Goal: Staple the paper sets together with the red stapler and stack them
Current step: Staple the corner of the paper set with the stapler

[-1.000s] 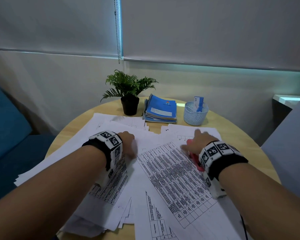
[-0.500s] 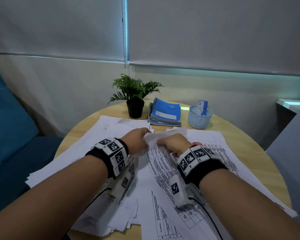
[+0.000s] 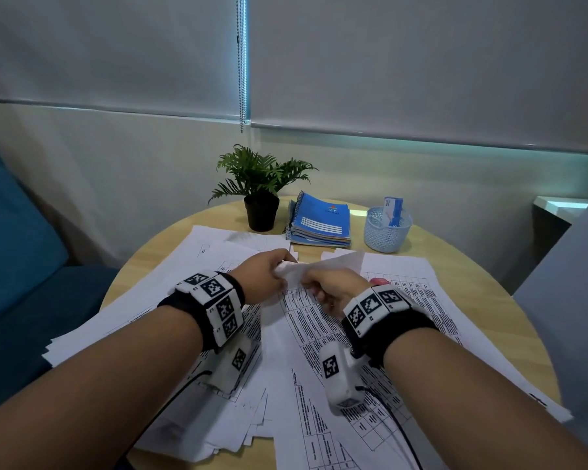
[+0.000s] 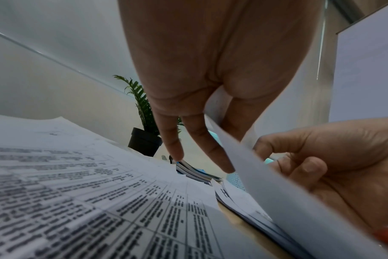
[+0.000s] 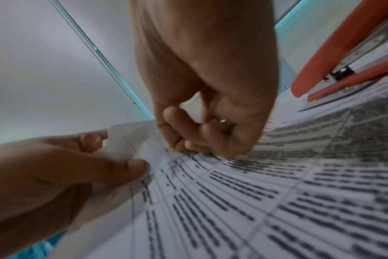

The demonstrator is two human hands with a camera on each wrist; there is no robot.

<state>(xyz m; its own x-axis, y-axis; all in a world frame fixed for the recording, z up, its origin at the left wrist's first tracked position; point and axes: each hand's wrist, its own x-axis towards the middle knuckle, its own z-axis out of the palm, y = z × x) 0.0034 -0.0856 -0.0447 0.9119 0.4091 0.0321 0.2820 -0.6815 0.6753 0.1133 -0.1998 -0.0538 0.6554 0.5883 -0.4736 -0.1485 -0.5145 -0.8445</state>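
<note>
A printed paper set (image 3: 319, 329) lies in the middle of the round table among other sheets. Its top corner (image 3: 323, 266) is lifted and bent. My left hand (image 3: 269, 271) pinches that corner between thumb and fingers (image 5: 131, 166). My right hand (image 3: 330, 286) is right beside it, fingers (image 5: 179, 126) curled on the same corner. The red stapler (image 5: 343, 52) lies on the papers just right of my right hand, held by neither hand. In the head view only its tip (image 3: 379, 282) shows behind the right wrist.
A potted plant (image 3: 261, 205), a stack of blue notebooks (image 3: 321, 222) and a pale blue basket (image 3: 386, 228) stand at the back of the wooden table (image 3: 472, 276). Loose sheets (image 3: 170, 300) spread left and forward. A blue sofa (image 3: 14, 249) is at the left.
My right hand has left the red stapler and moved left to meet the left hand. Both now pinch the paper set's top corner, which has come up off the table.
</note>
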